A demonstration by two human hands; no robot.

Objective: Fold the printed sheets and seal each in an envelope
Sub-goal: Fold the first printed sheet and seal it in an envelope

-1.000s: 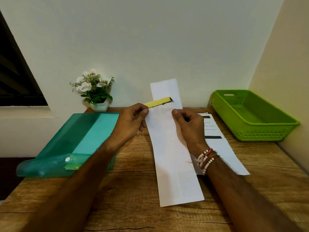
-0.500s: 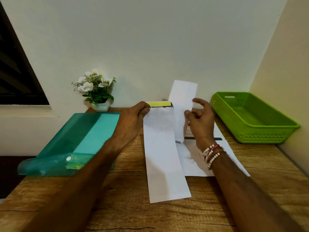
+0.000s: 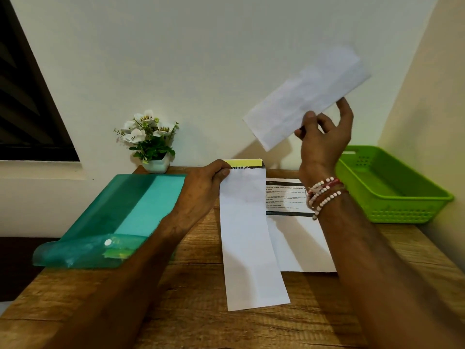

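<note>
The right hand [image 3: 323, 139] is raised above the table [image 3: 226, 328], thumb and fingertips pinching the lower edge of a white envelope [image 3: 307, 96] that tilts up toward the wall; beaded bracelets [image 3: 324, 195] circle its wrist. The left hand [image 3: 201, 195] grips the far left corner of a long folded sheet [image 3: 251, 238] that lies lengthwise on the wood, a yellow band [image 3: 242, 162] across its far end. Another printed sheet [image 3: 286, 197] lies flat, partly under its right side. A green basket [image 3: 402, 202] stands at the table's right edge. On the left lies a translucent teal folder [image 3: 120, 217], something yellow-green showing through its flap. A small potted flower [image 3: 151, 137] stands behind it.
</note>
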